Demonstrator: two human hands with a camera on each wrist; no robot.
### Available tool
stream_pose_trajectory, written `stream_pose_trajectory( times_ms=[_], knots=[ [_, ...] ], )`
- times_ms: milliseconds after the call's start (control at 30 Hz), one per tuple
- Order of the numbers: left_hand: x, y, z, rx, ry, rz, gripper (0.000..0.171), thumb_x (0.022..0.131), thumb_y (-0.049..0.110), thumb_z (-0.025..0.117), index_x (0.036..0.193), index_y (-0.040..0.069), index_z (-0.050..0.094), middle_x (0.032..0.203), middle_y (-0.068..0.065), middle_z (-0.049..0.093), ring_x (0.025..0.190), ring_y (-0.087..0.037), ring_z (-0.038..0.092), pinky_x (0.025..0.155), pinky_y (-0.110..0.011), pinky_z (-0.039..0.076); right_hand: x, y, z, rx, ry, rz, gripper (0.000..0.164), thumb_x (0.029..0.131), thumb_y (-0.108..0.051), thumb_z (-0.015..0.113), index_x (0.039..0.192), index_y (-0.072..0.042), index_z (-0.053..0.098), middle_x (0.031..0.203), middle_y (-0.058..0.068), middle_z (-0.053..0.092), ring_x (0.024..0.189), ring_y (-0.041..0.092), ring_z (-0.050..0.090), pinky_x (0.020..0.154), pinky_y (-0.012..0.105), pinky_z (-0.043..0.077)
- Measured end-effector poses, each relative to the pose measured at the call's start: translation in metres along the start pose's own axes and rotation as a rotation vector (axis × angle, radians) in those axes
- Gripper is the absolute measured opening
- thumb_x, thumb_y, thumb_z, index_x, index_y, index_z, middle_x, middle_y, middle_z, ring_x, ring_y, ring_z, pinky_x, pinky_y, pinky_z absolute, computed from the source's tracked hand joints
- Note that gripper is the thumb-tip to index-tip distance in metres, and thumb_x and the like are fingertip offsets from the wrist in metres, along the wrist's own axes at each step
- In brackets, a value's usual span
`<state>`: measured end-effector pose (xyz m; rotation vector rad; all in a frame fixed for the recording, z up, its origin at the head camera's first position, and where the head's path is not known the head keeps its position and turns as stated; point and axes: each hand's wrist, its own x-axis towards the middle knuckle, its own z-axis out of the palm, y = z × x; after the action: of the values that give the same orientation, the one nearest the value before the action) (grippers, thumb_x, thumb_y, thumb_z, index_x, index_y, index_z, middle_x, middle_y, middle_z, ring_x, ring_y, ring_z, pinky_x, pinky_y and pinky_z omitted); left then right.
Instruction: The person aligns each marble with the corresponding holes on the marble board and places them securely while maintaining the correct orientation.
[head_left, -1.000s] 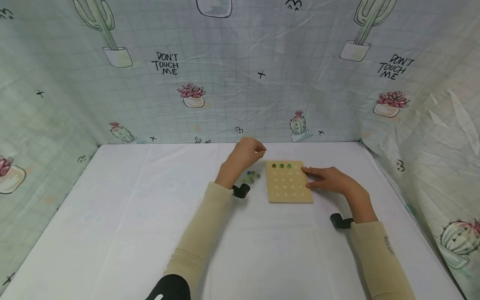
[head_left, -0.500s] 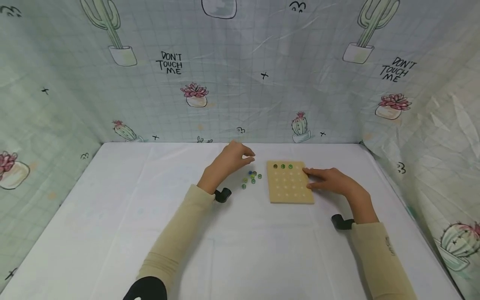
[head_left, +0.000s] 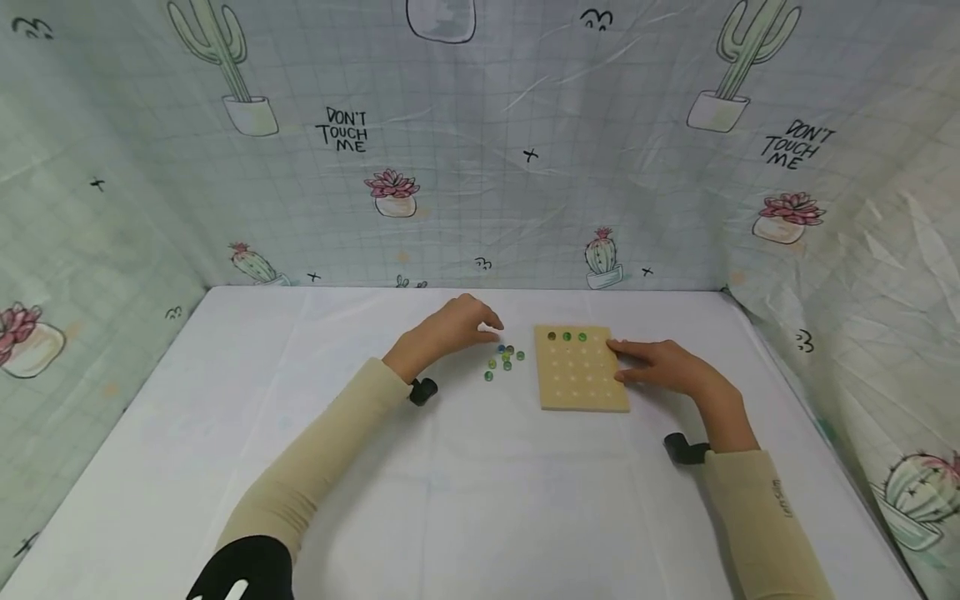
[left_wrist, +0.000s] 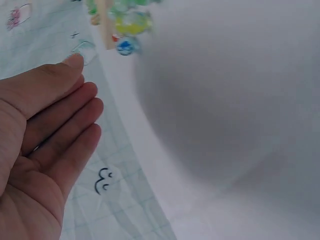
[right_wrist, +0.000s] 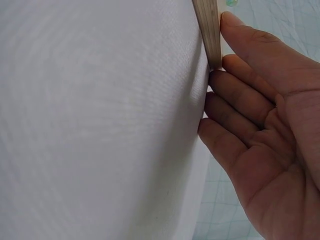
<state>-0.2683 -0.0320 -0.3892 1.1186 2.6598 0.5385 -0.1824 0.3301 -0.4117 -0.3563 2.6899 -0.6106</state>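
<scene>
My left hand (head_left: 453,327) hovers at the back of the table, right beside a loose cluster of small glass marbles (head_left: 507,366). Its fingers are lightly bent with nothing between them; in the left wrist view, a blue marble (left_wrist: 125,46) and a yellow one (left_wrist: 133,23) show beyond the thumb. Right of the cluster lies a square wooden board (head_left: 581,392) with rows of round hollows. Three green marbles (head_left: 567,337) sit along its far row. My right hand (head_left: 667,367) rests thumb and fingertips against the board's right edge, whose side (right_wrist: 209,35) shows in the right wrist view.
A white cloth covers the table (head_left: 480,500). Behind and at both sides hangs a cactus-printed curtain (head_left: 480,167). Black wrist mounts (head_left: 684,450) stick out from both wrists, low over the table.
My left hand has moved left and down from the board's far left side to the marble cluster, uncovering the marbles. The right hand stays at the board's edge.
</scene>
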Motion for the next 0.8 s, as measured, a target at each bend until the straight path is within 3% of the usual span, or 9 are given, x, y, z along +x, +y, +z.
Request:
stream_pose_trajectory(
  times_ms=[367,600,800],
  knots=[
    [0.016,-0.011,0.013,0.035,-0.104,0.061,0.025,0.096,0.015,0.073,0.119,0.007,0.076,0.12,-0.006,0.074,0.113,-0.019,0.068,0.097,-0.029,0.055,0.003,0.002,0.001,-0.025,0.0,-0.003,0.07,0.097,-0.042,0.069,0.155,-0.011,0.044,0.156,0.022,0.04,0.144,0.047,0.036,0.115,0.065,0.031],
    [0.025,-0.007,0.012,0.046,-0.137,0.13,0.021,0.096,0.016,0.073,0.114,0.008,0.078,0.113,-0.004,0.076,0.104,-0.013,0.071,0.091,-0.025,0.056,0.004,0.003,0.002,-0.025,0.008,-0.01,0.071,0.096,-0.043,0.069,0.155,-0.012,0.044,0.156,0.022,0.04,0.143,0.047,0.037,0.114,0.064,0.032],
    [0.035,0.001,0.007,0.105,-0.209,0.15,0.019,0.094,0.016,0.075,0.111,0.01,0.079,0.111,-0.002,0.076,0.104,-0.012,0.071,0.09,-0.023,0.056,0.004,0.006,0.001,-0.041,0.015,-0.012,0.071,0.096,-0.043,0.069,0.155,-0.012,0.044,0.156,0.02,0.041,0.143,0.046,0.037,0.114,0.064,0.033]
  ],
)
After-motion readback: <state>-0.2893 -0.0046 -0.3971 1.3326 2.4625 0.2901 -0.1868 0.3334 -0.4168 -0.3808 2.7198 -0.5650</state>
